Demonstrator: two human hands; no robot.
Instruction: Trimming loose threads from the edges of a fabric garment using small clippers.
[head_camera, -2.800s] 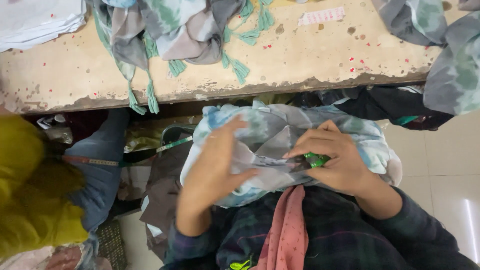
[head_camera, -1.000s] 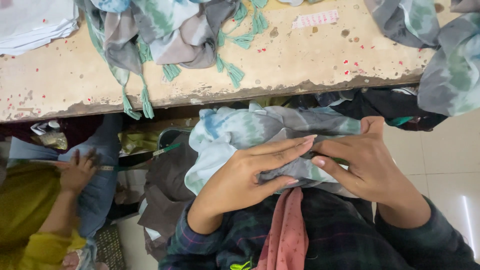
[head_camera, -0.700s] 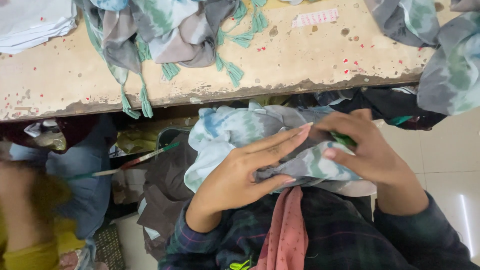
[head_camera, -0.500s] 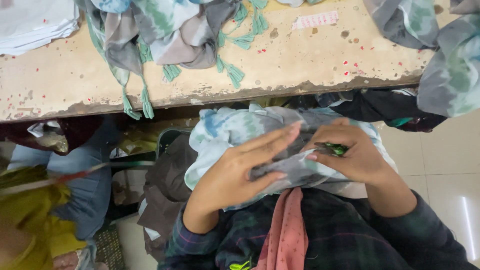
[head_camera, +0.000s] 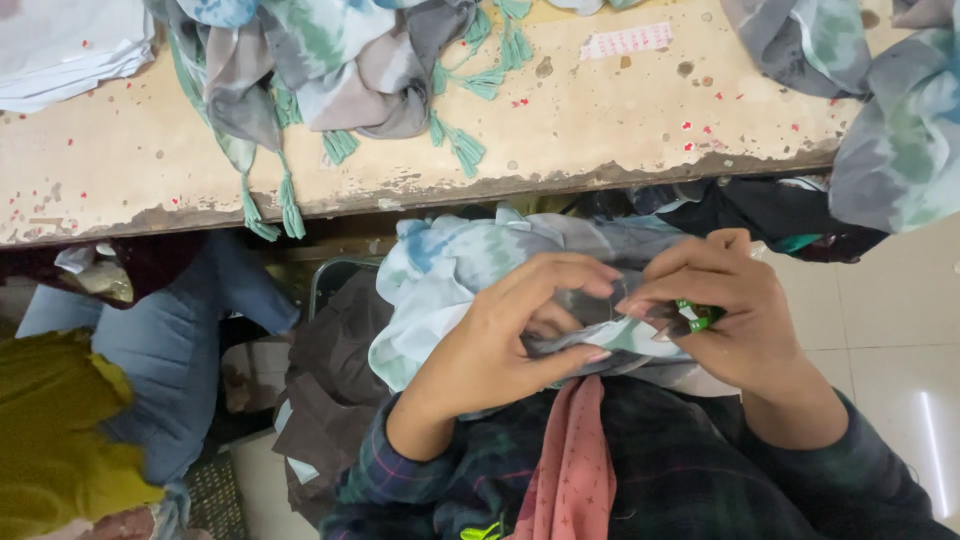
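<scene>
Scarf (head_camera: 450, 290), a tie-dyed one in pale blue, grey and white, lay bunched in the person's lap just below the table (head_camera: 560, 130) edge, gathered between both hands. Left hand (head_camera: 500, 340) gripped a fold of it from below, thumb under the cloth and fingers curled over the top, pinched shut on the fabric. Right hand (head_camera: 735, 320) met it from the other side, fingertips touching the same fold, and was closed around a small green-handled tool (head_camera: 695, 318); only a bit of green and a dark tip showed between the fingers, so its kind could not be told. Both hands sat close together, fingertips nearly touching over the grey part of the cloth.

A pink cloth (head_camera: 575, 470) hung down the person's chest over a dark plaid shirt (head_camera: 700, 470). On the worn, paint-flecked table above lay more tie-dyed scarves (head_camera: 340, 60) with teal tassels (head_camera: 455, 145) hanging over the edge, another heap (head_camera: 890, 110) at the right, and folded white cloth (head_camera: 70, 50) at the left. Another person in blue trousers (head_camera: 170, 340) and a yellow garment (head_camera: 60, 430) sat at the left.
</scene>
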